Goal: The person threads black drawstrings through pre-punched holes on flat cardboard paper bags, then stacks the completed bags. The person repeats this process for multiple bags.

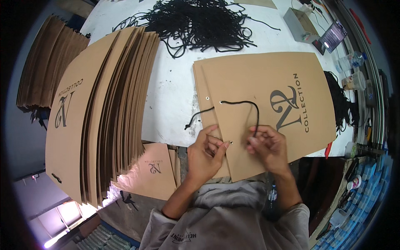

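- Your right hand (268, 148) is bent nearly closed; thumb and fingertips, a little blurred, pinch one end of the black cord (250, 103).
- Your left hand (206, 155) is half curled, with its thumb at the edge of the upper paper bag (250, 77), just beside the lower metal eyelet (231, 142); whether it grips the paper firmly, I cannot tell.
- This cord comes out of the upper eyelet (221, 102), bends over the brown paper and goes down to your right fingers; its other, knotted end lies to the left, outside the edge of the front panel.
- The bag lies flat before you on the white table (171, 96), and more brown paper shows below it at the left side.
- Close to you is also your grey shirt (225, 221), and to the left of it, lower than the table top, lies a smaller brown bag (156, 173).
- On your left stands a thick row of brown bags (121, 104), packed side by side; beyond it, at the far left, is another brown stack (46, 62).
- To the right of your bag hangs a black bundle of cords (341, 104), near a plastic cup (354, 81) and a clear bottle (351, 61).
- Farthest from you, a loose heap of black cords (198, 27) lies on the table, and toward the right are a grey box (300, 26) and a phone (334, 36).
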### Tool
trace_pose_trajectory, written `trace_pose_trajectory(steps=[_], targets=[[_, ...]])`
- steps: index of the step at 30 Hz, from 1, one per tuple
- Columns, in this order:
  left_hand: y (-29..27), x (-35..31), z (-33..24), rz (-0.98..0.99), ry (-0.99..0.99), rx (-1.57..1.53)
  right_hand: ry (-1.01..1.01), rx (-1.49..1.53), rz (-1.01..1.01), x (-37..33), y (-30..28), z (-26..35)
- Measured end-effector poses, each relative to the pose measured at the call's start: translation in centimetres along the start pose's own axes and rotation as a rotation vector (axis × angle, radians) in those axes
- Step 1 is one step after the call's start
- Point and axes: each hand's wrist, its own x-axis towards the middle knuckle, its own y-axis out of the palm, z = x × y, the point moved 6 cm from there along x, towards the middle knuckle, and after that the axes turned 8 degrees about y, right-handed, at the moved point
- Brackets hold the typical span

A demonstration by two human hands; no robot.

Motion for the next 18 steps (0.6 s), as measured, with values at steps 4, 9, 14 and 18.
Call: trace_pose_trajectory(steps=[4,9,14,18], targets=[[-0.6,-0.3,0.7,0.099,-0.04,-0.265,-0.33,-0.187,0.078,0.2,2.9,0.9],[-0.4,0.1,0.3,0.156,-0.03,-0.405,-0.449,-0.317,0.053,-0.3,3.1,0.1],[0.0,-0.1,1.0,0.214,-0.043,-0.494,-0.566,-0.345,0.042,-0.6,3.5,0.3],[0.6,0.2,1.1,0.23,-0.059,-0.55,-0.656,-0.424,0.014,-0.8,3.7,0.0]])
